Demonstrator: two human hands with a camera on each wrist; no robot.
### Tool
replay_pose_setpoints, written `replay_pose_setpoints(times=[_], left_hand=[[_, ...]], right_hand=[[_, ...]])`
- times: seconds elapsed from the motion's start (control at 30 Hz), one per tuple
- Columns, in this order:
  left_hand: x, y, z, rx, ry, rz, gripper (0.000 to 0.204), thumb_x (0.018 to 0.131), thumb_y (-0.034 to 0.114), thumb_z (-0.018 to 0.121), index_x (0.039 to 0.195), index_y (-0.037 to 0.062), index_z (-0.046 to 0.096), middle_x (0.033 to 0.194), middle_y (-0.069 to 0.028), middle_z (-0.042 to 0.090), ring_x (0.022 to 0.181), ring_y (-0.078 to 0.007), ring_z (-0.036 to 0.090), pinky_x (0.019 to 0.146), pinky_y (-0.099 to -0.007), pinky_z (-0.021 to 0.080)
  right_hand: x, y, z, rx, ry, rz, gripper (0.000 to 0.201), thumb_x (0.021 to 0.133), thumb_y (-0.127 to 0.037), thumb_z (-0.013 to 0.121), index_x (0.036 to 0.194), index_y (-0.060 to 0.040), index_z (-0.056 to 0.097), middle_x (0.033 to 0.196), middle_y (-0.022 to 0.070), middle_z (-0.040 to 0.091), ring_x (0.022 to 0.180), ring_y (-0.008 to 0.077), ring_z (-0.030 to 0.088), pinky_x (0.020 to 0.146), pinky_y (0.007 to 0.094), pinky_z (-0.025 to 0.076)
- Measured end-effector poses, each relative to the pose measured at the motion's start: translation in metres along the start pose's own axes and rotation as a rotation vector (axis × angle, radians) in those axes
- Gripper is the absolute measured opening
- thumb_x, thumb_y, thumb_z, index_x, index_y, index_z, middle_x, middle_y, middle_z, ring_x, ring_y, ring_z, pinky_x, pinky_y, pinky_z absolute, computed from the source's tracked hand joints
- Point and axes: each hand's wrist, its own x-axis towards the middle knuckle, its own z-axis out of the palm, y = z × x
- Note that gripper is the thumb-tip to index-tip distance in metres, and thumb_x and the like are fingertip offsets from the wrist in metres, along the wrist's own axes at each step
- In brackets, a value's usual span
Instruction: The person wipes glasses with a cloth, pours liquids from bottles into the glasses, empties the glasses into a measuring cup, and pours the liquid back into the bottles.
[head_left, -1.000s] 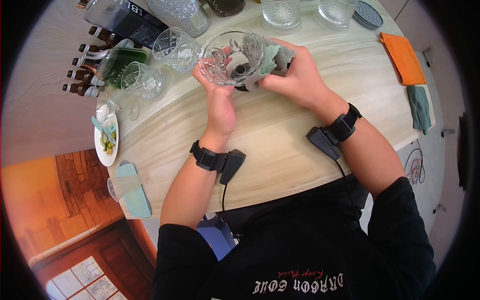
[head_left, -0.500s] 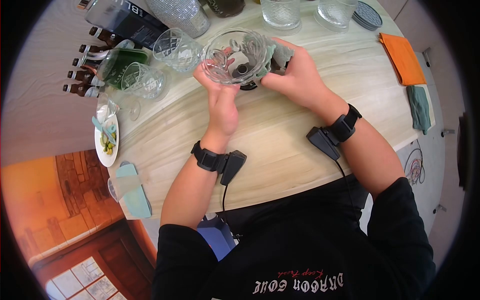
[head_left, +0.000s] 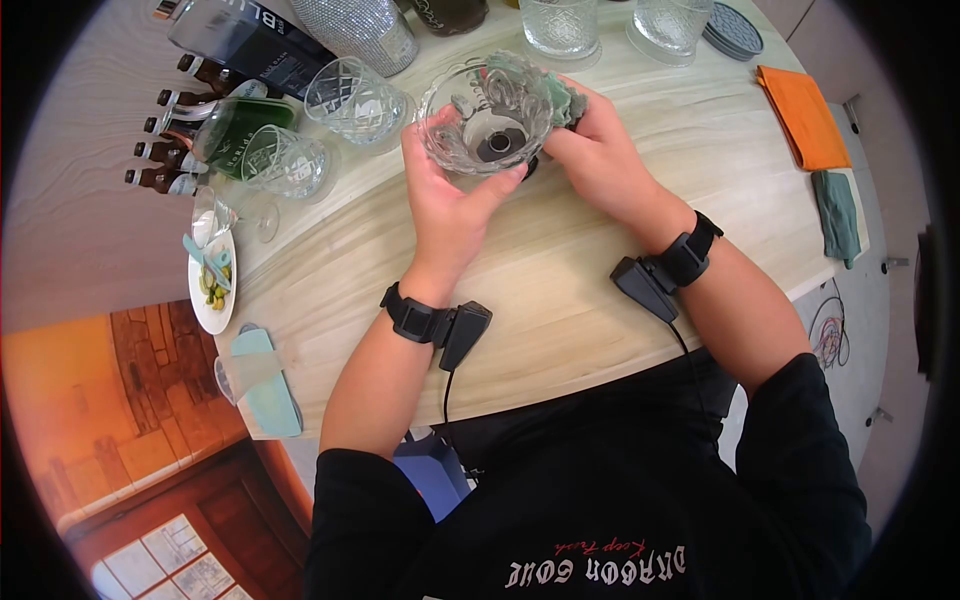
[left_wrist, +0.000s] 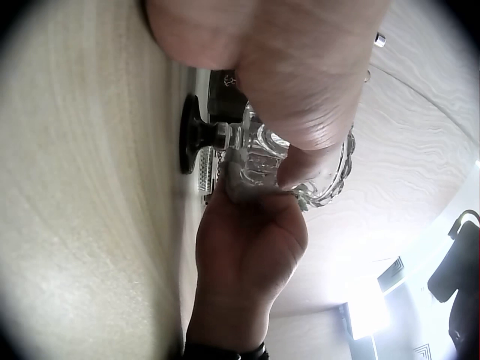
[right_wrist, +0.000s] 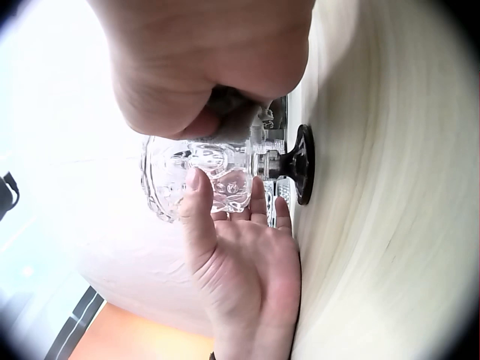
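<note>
Glass bowl (head_left: 478, 150), clear and scalloped at the rim, is at the upper centre of the frame, held between both hands over the counter (head_left: 560, 300). Its dark round foot (right_wrist: 304, 165) is close to the countertop; I cannot tell whether the two touch. The left hand (head_left: 445, 200) grips the bowl from the left, its thumb on the near side of the glass and its other fingers reaching round behind. The right hand (head_left: 605, 150) has its fingers curled round a grey-green cloth (head_left: 566, 102) and holds it against the right side of the glass, with part of the cloth showing by the rim.

Just left of the bowl is a cut-glass tumbler (head_left: 352, 100), with a second tumbler (head_left: 285, 162) lower and farther left. Bottles fill the upper left: a dark blue bottle (head_left: 250, 45), a green bottle (head_left: 245, 135), a glittering silver bottle (head_left: 358, 30) and several small brown bottles (head_left: 165, 180). Below them a stemmed glass (head_left: 212, 215) lies beside an oval white plate (head_left: 213, 323) holding small green and yellow pieces. Two textured glasses (head_left: 562, 28) are at the top edge, near a dark round coaster (head_left: 733, 32). At the right, a folded orange cloth (head_left: 805, 118) lies above a dark green cloth (head_left: 837, 215)
</note>
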Motion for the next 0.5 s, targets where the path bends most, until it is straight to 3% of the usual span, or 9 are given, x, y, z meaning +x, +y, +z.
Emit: replay_pose_setpoints(times=[0.13, 0.2, 0.23, 0.33, 0.43, 0.5], left_hand=[[0.0, 0.002, 0.005, -0.113, 0.044, -0.011, 0.081, 0.066, 0.0, 0.088, 0.126, 0.003, 0.033, 0.129, -0.0147, 0.045, 0.125, -0.0235, 0.048, 0.105, -0.0388, 0.045], [0.0, 0.002, 0.005, -0.122, 0.02, -0.042, 0.082, 0.066, -0.001, 0.088, 0.125, 0.0035, 0.032, 0.128, -0.0146, 0.044, 0.124, -0.0234, 0.048, 0.104, -0.0382, 0.046], [0.001, 0.002, 0.004, -0.132, -0.005, -0.072, 0.083, 0.065, -0.001, 0.089, 0.125, 0.004, 0.031, 0.127, -0.0144, 0.043, 0.123, -0.0233, 0.049, 0.103, -0.0377, 0.047], [-0.001, -0.006, 0.003, 0.01, 0.02, 0.058, 0.088, 0.065, 0.001, 0.09, 0.128, 0.0036, 0.03, 0.129, -0.0151, 0.042, 0.122, -0.023, 0.049, 0.102, -0.0368, 0.048], [-0.002, 0.002, 0.005, 0.049, 0.044, 0.035, 0.093, 0.064, 0.004, 0.092, 0.133, 0.0024, 0.03, 0.129, -0.0139, 0.042, 0.122, -0.0223, 0.05, 0.101, -0.0361, 0.048], [-0.002, 0.0, 0.004, 0.054, 0.011, 0.018, 0.095, 0.063, 0.005, 0.093, 0.135, 0.002, 0.031, 0.129, -0.0134, 0.042, 0.121, -0.0221, 0.05, 0.101, -0.0359, 0.048]], right_hand=[[-0.002, -0.001, 0.0, 0.025, 0.022, 0.017, 0.049, 0.082, 0.008, 0.044, 0.129, 0.0036, 0.057, 0.112, 0.0026, 0.065, 0.103, 0.0089, 0.056, 0.091, 0.025, 0.046], [-0.002, 0.002, 0.0, -0.011, 0.023, -0.024, 0.038, 0.091, -0.001, 0.055, 0.13, 0.0001, 0.058, 0.101, -0.0037, 0.063, 0.083, 0.0044, 0.05, 0.071, 0.023, 0.041], [-0.002, 0.003, 0.0, -0.01, 0.021, -0.024, 0.038, 0.091, -0.001, 0.055, 0.13, 0.0001, 0.058, 0.101, -0.0037, 0.063, 0.083, 0.0044, 0.05, 0.071, 0.023, 0.041], [-0.005, 0.005, 0.001, 0.026, 0.015, 0.023, 0.037, 0.093, -0.001, 0.054, 0.13, 0.0005, 0.058, 0.106, -0.0014, 0.065, 0.089, 0.0059, 0.054, 0.077, 0.0237, 0.045], [-0.005, 0.007, 0.007, 0.067, 0.029, -0.004, 0.035, 0.096, -0.001, 0.052, 0.13, 0.0016, 0.058, 0.113, 0.0017, 0.066, 0.099, 0.0082, 0.058, 0.085, 0.0251, 0.047], [-0.005, 0.009, 0.009, 0.085, 0.039, 0.003, 0.045, 0.086, 0.005, 0.043, 0.128, 0.0043, 0.059, 0.113, 0.0039, 0.067, 0.105, 0.0102, 0.057, 0.093, 0.027, 0.047]])
